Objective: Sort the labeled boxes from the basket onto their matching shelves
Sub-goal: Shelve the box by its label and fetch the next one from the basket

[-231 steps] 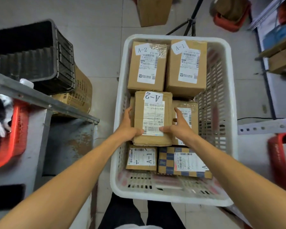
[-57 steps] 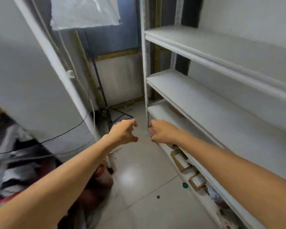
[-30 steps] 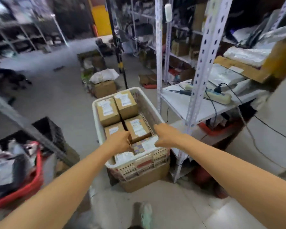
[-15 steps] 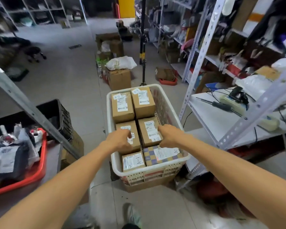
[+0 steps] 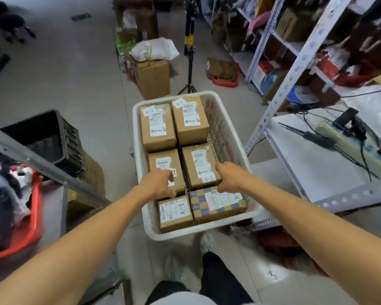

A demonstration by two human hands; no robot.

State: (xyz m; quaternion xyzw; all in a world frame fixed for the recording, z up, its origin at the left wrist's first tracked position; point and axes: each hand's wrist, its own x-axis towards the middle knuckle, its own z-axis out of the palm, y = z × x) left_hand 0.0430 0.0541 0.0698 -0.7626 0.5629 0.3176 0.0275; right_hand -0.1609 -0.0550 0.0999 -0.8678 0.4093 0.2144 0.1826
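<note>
A white plastic basket stands on the floor in front of me with several labelled cardboard boxes inside. At the back lie an A-2 box and an A-1 box. In the middle row are a box with a partly covered label and an A-2 box. Nearest me are an A-1 box and a checkered box. My left hand hovers with loosely curled fingers over the middle-left box. My right hand, also loosely curled, is at the near right corner of the middle A-2 box. Neither hand holds anything.
A white metal shelf unit with cables and tools rises on the right. On the left are a black crate, a red tray of clutter and a grey rail. A tripod and a cardboard carton stand behind the basket.
I turned from the empty white shelves back to the basket and came closer. Both empty hands have come down over the middle row of boxes.
</note>
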